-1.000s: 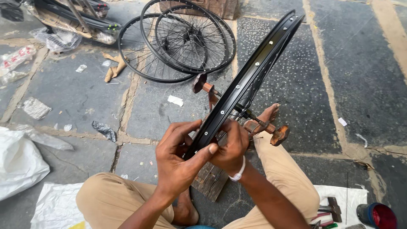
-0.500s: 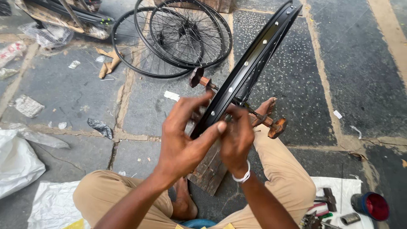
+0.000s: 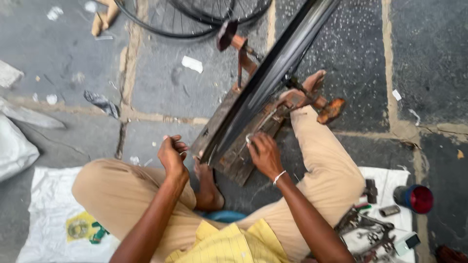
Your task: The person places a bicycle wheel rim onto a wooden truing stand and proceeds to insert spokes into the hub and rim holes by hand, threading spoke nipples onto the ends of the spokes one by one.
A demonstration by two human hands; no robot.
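At top edge, wheel rim [image 3: 273,78] cut off; right hand [image 3: 264,155] fingertips hidden.

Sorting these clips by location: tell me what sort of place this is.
Probably an open-air roadside bicycle repair spot: stone pavement, spoked wheels lying about, a black wheel rim being worked on, and hand tools on a white sack.

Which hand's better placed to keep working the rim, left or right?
Likely right. The right hand is at the black rim, fingertips at its lower edge by the wooden stand. The left hand is curled in a fist, apart from it.
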